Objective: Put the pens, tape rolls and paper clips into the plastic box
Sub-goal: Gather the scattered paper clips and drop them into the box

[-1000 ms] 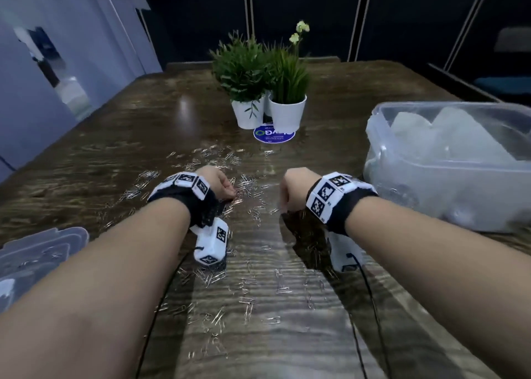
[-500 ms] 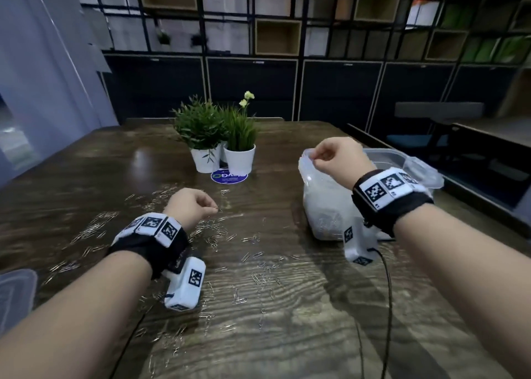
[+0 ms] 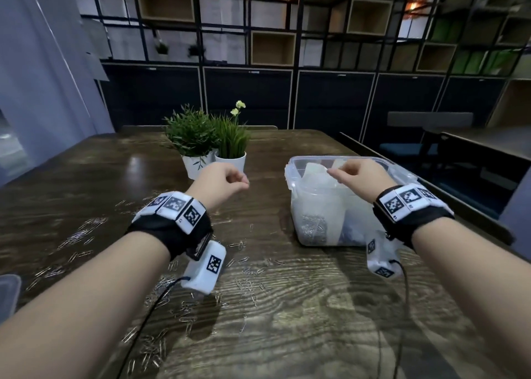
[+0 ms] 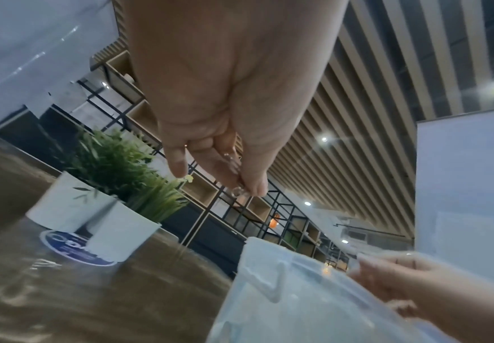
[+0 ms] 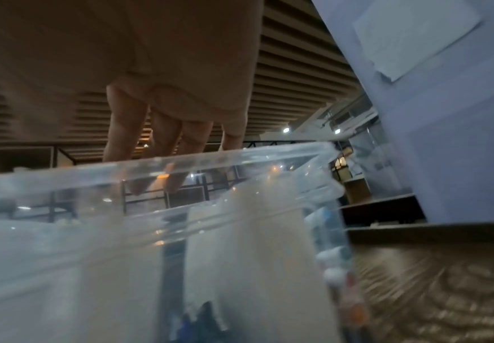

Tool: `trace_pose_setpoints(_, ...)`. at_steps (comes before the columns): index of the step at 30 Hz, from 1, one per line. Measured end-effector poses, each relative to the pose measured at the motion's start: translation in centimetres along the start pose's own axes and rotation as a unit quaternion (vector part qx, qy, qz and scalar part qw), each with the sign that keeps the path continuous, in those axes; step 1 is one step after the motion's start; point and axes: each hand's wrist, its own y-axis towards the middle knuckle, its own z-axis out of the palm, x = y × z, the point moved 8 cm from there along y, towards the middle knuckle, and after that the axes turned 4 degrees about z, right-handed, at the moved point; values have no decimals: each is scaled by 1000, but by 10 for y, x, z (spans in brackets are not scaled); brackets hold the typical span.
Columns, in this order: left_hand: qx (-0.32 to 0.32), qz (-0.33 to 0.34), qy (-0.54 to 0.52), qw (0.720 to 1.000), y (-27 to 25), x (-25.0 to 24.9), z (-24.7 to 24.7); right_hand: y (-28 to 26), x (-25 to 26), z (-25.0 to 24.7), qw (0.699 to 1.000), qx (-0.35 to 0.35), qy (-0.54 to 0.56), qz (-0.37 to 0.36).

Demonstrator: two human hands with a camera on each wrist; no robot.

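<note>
My left hand (image 3: 221,182) pinches silver paper clips (image 4: 237,191), left of the clear plastic box (image 3: 321,220); my right hand (image 3: 357,174), fingers released, hovers over it. Next, I judge: carry rightward, drop.

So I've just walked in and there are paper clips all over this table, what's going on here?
A person is clearing paper clips off the wooden table into a clear plastic box. The left hand is raised, pinching a few clips, short of the box. The right hand is over the open box, fingers pointing down. A heap of clips already sits inside, but many remain scattered.
</note>
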Motion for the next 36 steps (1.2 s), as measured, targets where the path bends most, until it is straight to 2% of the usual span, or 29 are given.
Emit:
trace_pose_setpoints(4, -30, 39, -54, 997, 28, -38, 17, -8, -31, 11, 991, 95, -94, 20)
trace_pose_setpoints(7, -38, 60, -63, 996, 50, -63, 43, -6, -34, 16, 986, 88, -139, -2)
trace_pose_setpoints(10, 30, 72, -45, 996, 69, -79, 84, -4, -35, 18, 985, 75, -155, -12)
trace_pose_setpoints(12, 82, 63, 39, 994, 75, -81, 108, -3, -35, 20, 984, 73, -164, -18)
trace_pose_setpoints(14, 99, 44, 121, 987, 78, -76, 119, -2, -35, 21, 983, 73, -168, -24)
trace_pose_setpoints(15, 110, 34, 131, 985, 79, -73, 123, -2, -36, 22, 983, 75, -166, -23)
trace_pose_setpoints(17, 126, 20, 86, 988, 80, -64, 126, -1, -36, 23, 982, 78, -168, -26)
trace_pose_setpoints(19, 113, 32, 14, 993, 77, -60, 119, -2, -37, 24, 983, 79, -165, -21)
trace_pose_setpoints(22, 44, 56, -40, 997, 66, -55, 93, -4, -35, 21, 983, 79, -163, -13)
trace_pose_setpoints(23, 18, 46, -48, 998, 61, -47, 83, -5, -34, 20, 983, 79, -163, -10)
trace_pose_setpoints(25, 0, -18, -45, 999, 46, -16, 71, -7, -32, 20, 984, 79, -161, -6)
trace_pose_setpoints(27, 40, -96, -6, 995, 24, 23, 72, -8, -25, 23, 983, 80, -163, -1)
trace_pose_setpoints(29, 129, -134, 37, 982, -6, 53, 86, -8, -15, 31, 982, 83, -167, -4)
trace_pose_setpoints(32, 246, -126, 50, 960, -41, 67, 116, -5, 3, 46, 982, 92, -164, -12)
trace_pose_setpoints(36, 281, -104, 38, 953, -47, 62, 141, 2, 14, 56, 983, 96, -158, -17)
